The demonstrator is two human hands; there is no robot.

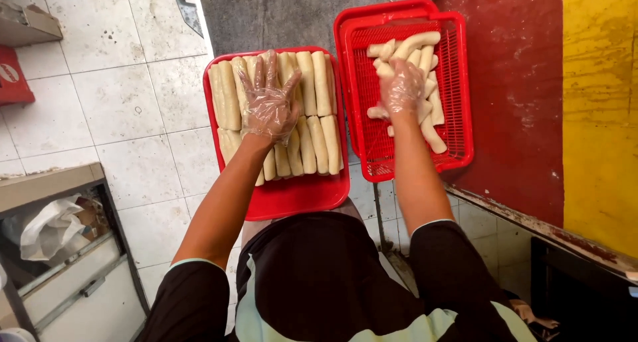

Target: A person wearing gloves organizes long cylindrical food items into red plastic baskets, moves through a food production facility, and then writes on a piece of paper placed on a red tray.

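Left hand (269,106), in a thin clear glove, lies flat with fingers spread wide on the packed rolls (312,109), pale dough cylinders lined up in two rows on the red tray (299,199). It grips nothing, only presses down on them. Over to the right hand (401,87), gloved as well, buried in the loose rolls (428,96) heaped in the red mesh basket (458,103); the fingers curl down into the pile, though whether they have closed on one roll I cannot tell, the glove hides it. The two hands are well apart, one per container. The tray appears to rest on the person's lap (its near edge meets the dark clothing), over a tiled floor (126,103). The basket sits on a dark red surface (512,83) right beside it.

Risks, as I judge them: that tray looks perched, so a shift of the knees could tip the rows onto the tiles. The rolls look soft, and a hard press from the spread palm could flatten or crack them. A slippery glove might also let one drop between tray and basket.
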